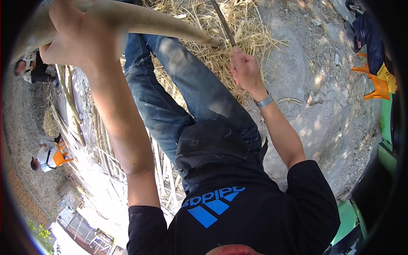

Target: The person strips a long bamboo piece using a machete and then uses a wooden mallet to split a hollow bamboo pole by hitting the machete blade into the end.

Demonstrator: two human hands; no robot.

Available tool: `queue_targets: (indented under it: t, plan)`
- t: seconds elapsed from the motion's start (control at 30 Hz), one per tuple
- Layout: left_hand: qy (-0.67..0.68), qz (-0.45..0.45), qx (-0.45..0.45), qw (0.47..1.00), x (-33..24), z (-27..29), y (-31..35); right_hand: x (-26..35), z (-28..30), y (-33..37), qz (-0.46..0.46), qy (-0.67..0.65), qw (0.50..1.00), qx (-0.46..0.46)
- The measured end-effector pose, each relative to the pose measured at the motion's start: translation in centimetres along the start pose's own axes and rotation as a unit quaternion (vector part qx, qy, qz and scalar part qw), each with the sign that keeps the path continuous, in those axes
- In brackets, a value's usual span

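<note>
My left hand (85, 38) is closed round a thick, pale pole (157, 23), which looks like bamboo. The pole slants across the top of the head view and tapers to an end above the straw-coloured shavings (250, 32). In my right hand (246, 70) is a long, thin, dark blade (222, 19), pointing up and away from me. Its grip is hidden inside my closed fingers, and its far end runs out of the picture. The blade stands to the right of the pole's end, apart from it.
Split strips and poles (104, 140) lie on the ground to the left. Two people sit farther off on that side, one on an orange chair (61, 155). At the far right stands an orange stool (376, 85) beside another person. Bare, dusty ground (318, 114) stretches along my right.
</note>
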State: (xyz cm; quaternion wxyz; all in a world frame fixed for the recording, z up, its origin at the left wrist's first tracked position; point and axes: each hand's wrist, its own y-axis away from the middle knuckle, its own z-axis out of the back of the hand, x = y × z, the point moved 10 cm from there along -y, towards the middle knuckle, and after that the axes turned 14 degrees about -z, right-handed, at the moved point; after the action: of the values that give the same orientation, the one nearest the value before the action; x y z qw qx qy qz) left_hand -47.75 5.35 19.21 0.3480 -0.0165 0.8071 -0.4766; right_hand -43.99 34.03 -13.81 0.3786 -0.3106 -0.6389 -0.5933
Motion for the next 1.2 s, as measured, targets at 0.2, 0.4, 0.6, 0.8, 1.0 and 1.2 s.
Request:
queue_targets:
  t: [0.2, 0.4, 0.6, 0.8, 1.0, 1.2]
  plan:
    - [0.008, -0.010, -0.003, 1.000, -0.6, -1.6, 0.9, -12.8, 1.3, -3.5, -0.050, 0.101, 0.991, -0.076]
    - [0.127, 0.056, 0.106, 0.985, 2.2, -0.1, -0.2, -14.8, 3.9, -0.9, -0.195, 0.028, 0.980, -0.034]
    - [-0.152, -0.090, 0.204, 0.963, 3.5, -3.2, 0.9, -0.4, 0.5, 2.9, 0.028, -0.080, 0.996, -0.002]
    - [0.198, 0.096, 0.153, 0.963, 3.9, -3.8, 0.8, -18.7, 3.5, -5.6, -0.203, 0.083, 0.974, -0.062]
    - [0.203, -0.001, 0.156, 0.967, -0.5, -4.2, 1.0, -0.4, -0.3, 1.0, -0.015, -0.098, 0.995, 0.004]
    - [0.132, 0.029, 0.098, 0.986, 1.4, -4.8, 0.7, -9.6, 0.0, -3.1, 0.032, 0.037, 0.997, -0.058]
